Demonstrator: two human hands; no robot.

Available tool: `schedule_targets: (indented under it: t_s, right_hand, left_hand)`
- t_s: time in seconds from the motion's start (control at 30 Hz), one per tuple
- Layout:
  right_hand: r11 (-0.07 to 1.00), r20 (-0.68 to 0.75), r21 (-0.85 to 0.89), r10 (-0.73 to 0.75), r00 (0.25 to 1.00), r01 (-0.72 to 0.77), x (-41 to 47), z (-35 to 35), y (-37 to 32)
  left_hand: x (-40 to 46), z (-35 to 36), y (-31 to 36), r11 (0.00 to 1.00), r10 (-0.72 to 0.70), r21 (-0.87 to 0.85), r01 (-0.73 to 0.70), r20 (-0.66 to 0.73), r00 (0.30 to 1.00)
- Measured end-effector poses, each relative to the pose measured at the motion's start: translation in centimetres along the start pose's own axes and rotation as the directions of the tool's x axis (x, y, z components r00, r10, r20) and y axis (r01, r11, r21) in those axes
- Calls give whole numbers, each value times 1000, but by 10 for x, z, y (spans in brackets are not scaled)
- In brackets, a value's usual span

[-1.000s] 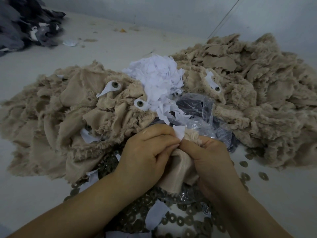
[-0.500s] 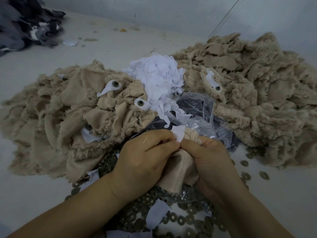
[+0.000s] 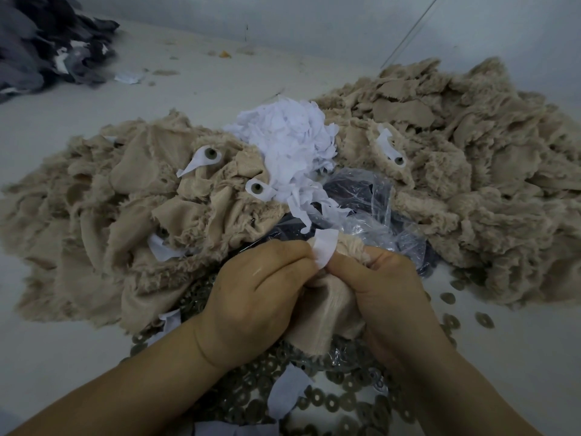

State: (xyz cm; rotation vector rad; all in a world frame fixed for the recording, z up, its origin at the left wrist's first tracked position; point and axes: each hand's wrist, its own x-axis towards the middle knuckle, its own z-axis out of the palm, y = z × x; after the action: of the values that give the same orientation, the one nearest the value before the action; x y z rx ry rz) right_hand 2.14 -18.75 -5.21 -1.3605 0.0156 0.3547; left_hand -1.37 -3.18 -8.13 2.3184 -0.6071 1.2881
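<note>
**Both hands closed on one plush piece**

Your left hand (image 3: 251, 297) pinched the white patch (image 3: 323, 250) with curled fingers. Your right hand (image 3: 386, 291) gripped the beige plush piece (image 3: 327, 309), thumb pressed beside the patch. The piece hung between both hands, above the washers (image 3: 339, 401).

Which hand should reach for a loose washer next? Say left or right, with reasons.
Right, probably. Both hands grip the plush piece at its white patch, but the loose washers lie on the table just beyond the right hand, while the left hand would have to cross over.
</note>
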Motion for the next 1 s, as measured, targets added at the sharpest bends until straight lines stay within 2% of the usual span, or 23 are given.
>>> schedule_targets:
  t_s: [0.3, 0.57, 0.77, 1.0]
  right_hand:
    - [1000, -5, -18, -3, 1000, 3, 0, -1, 0]
    - [1000, -36, -26, -12, 999, 11, 1, -4, 3]
    - [999, 27, -17, -45, 999, 45, 3, -2, 6]
    - [992, -15, -52, -112, 994, 111, 6, -6, 13]
  left_hand:
    - [-3, 2, -1, 1000, 23, -6, -24, -27, 999]
    - [-6, 4, -3, 1000, 16, -26, -15, 32, 999]
    - [-6, 5, -4, 1000, 26, -9, -26, 83, 996]
    - [0, 5, 0, 997, -53, -44, 59, 113, 992]
